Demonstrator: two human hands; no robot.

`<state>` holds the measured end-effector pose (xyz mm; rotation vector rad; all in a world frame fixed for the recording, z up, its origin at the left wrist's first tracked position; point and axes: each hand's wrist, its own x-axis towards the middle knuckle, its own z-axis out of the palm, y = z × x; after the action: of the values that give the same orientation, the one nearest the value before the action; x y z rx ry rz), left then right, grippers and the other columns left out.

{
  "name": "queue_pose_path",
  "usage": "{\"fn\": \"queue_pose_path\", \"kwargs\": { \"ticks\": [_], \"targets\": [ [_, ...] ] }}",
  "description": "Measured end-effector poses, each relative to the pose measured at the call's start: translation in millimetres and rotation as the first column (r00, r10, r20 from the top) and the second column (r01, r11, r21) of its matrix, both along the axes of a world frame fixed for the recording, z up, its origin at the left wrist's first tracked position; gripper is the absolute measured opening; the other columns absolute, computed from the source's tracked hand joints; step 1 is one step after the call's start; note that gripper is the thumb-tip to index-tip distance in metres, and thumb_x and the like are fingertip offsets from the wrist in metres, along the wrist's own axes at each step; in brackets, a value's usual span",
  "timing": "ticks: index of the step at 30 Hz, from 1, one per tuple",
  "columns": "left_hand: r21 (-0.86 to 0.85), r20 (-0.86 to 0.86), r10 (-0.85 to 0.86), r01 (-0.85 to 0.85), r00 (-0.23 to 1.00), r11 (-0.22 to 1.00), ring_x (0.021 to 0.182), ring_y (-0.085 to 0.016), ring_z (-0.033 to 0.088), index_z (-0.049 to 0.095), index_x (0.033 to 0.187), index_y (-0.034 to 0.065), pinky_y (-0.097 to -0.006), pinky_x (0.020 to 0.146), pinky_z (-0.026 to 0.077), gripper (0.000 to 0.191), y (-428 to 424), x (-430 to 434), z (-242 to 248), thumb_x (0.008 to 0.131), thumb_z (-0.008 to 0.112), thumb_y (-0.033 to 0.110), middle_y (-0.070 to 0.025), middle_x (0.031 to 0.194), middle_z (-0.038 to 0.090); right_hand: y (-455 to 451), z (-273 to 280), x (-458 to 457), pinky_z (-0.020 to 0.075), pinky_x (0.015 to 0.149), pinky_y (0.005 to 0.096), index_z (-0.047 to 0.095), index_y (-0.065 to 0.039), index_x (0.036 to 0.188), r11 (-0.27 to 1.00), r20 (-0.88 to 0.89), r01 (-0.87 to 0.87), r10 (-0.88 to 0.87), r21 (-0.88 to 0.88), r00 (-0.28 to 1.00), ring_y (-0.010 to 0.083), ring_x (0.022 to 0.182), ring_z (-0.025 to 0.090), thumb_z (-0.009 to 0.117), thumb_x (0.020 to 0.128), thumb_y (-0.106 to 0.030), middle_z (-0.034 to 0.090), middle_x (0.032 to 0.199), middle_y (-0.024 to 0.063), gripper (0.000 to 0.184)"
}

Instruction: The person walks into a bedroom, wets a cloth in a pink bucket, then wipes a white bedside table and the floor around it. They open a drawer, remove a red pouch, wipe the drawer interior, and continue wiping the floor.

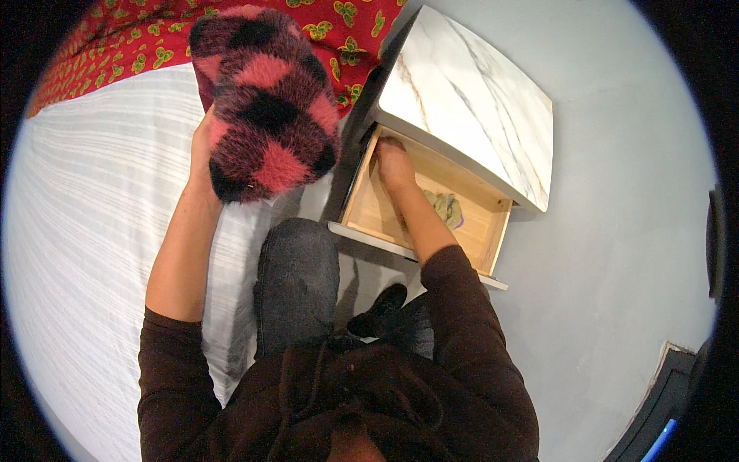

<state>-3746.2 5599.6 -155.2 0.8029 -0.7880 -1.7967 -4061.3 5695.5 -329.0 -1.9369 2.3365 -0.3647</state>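
My left hand (202, 153) holds a furry pink-and-black checked cushion-like item (271, 115) from its left side, above the edge of the bed. The fingers of that hand are hidden under the fur. My right hand (396, 161) reaches down into the back left corner of a pulled-out wooden drawer (369, 208). Its fingertips lie in shadow, so whether they grip anything cannot be made out. Partly behind my right forearm, a crumpled olive-green cloth item (447, 209) with a purple edge rests on the drawer's floor.
The drawer belongs to a nightstand with a white marble-patterned top (467, 98), close to a pale wall (612, 173). A white sheet (104, 219) covers the bed on the left. Red cloth with a green-and-yellow print (349, 49) lies at the far end.
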Motion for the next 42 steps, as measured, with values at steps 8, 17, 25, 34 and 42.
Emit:
{"fn": "queue_pose_path", "kwargs": {
  "ticks": [8,17,25,34,42],
  "targets": [
    [-0.130,0.141,0.008,0.010,0.990,0.992,0.106,-0.024,0.061,0.054,0.130,0.0030,-0.0373,0.093,0.051,0.035,-4.5,2.9,-10.6,0.102,0.042,0.021,-0.0100,0.118,0.063,159.4,143.8,17.4,0.0498,0.073,0.0286,0.067,-0.002,0.097,0.762,0.909,-0.533,-0.172,0.368,0.381,0.0134,0.080,0.062,0.062,0.095,-0.019,0.065,0.079,0.0049,0.018],
    [0.012,-0.022,0.004,-0.003,1.000,1.000,0.104,-0.023,0.062,0.056,0.128,0.0021,-0.0358,0.092,0.052,0.034,0.1,-2.2,-1.2,0.102,0.043,0.019,-0.0103,0.117,0.063,157.7,68.6,-34.3,0.0456,0.098,0.0443,0.056,-0.008,0.126,0.922,-0.049,0.003,0.017,0.388,0.999,0.0366,0.108,0.055,0.076,0.074,-0.019,0.053,0.121,0.0207,0.056],
    [-0.047,-0.011,-0.005,0.004,1.000,0.999,0.103,-0.023,0.062,0.056,0.127,0.0018,-0.0359,0.091,0.052,0.033,-4.3,3.4,-12.5,0.101,0.045,0.017,-0.0100,0.115,0.064,22.2,48.7,8.1,0.0466,0.092,0.0464,0.061,-0.007,0.120,0.969,-0.113,0.120,-0.098,0.214,0.989,0.0371,0.114,0.052,0.068,0.081,-0.016,0.053,0.123,0.0193,0.040],
    [0.015,-0.021,0.008,-0.007,1.000,1.000,0.101,-0.024,0.062,0.056,0.129,0.0024,-0.0367,0.091,0.052,0.033,-9.5,5.9,-18.2,0.101,0.044,0.017,-0.0100,0.115,0.064,46.9,55.9,31.3,0.0429,0.096,0.0423,0.072,-0.013,0.110,0.905,-0.108,-0.179,0.237,0.387,0.965,0.0326,0.115,0.049,0.065,0.078,-0.011,0.054,0.125,0.0129,0.032],
    [-0.026,-0.045,-0.020,0.018,0.999,0.999,0.100,-0.022,0.062,0.056,0.128,0.0013,-0.0349,0.090,0.052,0.033,-5.0,6.1,-15.5,0.101,0.044,0.016,-0.0091,0.115,0.064,104.3,35.7,6.0,0.0381,0.104,0.0380,0.075,-0.017,0.107,0.758,0.409,-0.488,0.317,0.433,0.856,0.0308,0.116,0.048,0.065,0.067,-0.002,0.055,0.124,0.0052,0.044]
  ]
}}
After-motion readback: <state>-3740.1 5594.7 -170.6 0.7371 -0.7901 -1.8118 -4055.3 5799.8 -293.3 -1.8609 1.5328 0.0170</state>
